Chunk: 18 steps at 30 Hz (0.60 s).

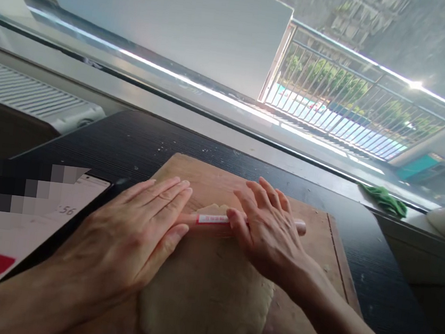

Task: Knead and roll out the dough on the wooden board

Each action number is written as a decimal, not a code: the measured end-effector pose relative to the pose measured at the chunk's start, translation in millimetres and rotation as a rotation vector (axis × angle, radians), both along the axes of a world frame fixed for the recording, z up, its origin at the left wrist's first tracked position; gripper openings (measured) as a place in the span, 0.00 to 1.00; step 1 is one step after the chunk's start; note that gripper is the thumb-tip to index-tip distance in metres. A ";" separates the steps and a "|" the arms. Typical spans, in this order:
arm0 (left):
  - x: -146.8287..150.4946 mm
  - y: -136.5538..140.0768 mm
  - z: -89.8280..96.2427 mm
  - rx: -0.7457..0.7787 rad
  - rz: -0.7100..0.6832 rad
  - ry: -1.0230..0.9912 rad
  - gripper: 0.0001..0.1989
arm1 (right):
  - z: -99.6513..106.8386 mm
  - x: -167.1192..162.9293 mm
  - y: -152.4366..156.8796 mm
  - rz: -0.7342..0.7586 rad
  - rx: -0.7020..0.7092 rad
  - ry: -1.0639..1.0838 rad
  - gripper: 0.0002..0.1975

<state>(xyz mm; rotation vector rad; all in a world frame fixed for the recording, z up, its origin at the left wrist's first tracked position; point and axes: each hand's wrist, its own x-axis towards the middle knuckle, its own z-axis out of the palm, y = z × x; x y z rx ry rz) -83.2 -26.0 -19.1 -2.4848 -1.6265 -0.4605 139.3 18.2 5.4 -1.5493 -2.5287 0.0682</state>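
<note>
A wooden rolling pin (212, 219) with a red and white label lies across a flat sheet of dough (208, 289). Both rest on a wooden board (302, 315). My left hand (135, 227) lies flat over the pin's left part, fingers stretched out, hiding that end. Over the right part is my right hand (271, 229), palm down with its fingers spread; the pin's rounded right end sticks out past it. A little dough shows beyond the pin, between the hands.
The board stands on a black table (162, 133) dusted with white specks. At the left lies a phone (59, 223) with a lit screen. Behind are a window ledge, a white radiator (33, 94) and a green cloth (385, 200). A railing (335, 94) shows through the glass.
</note>
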 end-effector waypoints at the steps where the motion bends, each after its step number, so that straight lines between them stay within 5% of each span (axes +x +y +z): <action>1: -2.0 3.6 -1.1 -0.002 0.024 -0.009 0.28 | 0.0 -2.7 7.7 -0.001 -0.015 -0.008 0.24; 7: -11.5 39.1 0.4 -0.137 0.072 0.007 0.27 | -1.2 -37.0 77.9 -0.046 -0.083 -0.004 0.29; 13: -7.7 -3.5 -4.0 0.009 0.001 -0.041 0.26 | -2.0 -32.0 53.9 -0.003 -0.076 0.002 0.28; 18: -9.5 2.9 -1.6 -0.004 0.019 -0.050 0.25 | -3.2 -43.1 72.4 -0.016 -0.129 -0.021 0.31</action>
